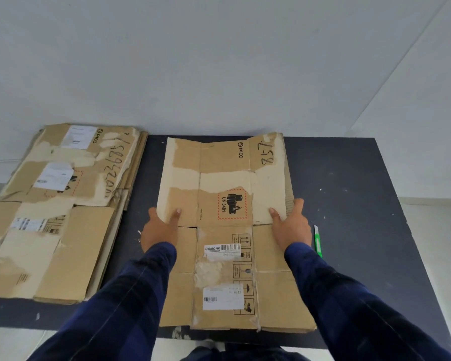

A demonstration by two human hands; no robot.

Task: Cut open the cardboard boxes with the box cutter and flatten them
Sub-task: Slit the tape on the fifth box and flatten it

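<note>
A flattened cardboard box (224, 178) with a PICO mark and a UN 3481 label lies in the middle of the dark table (349, 178). My left hand (159, 227) grips its left edge, thumb on top and fingers under the board. My right hand (290, 225) grips the right edge the same way. The far half of the board is tilted up off the table. A green box cutter (318, 241) lies on the table just right of my right hand, untouched.
A stack of flattened cardboard boxes (57, 212) lies on the left part of the table, overhanging its left side. A pale wall (219, 61) stands right behind the table. The table's right part is bare dark surface with small white flecks.
</note>
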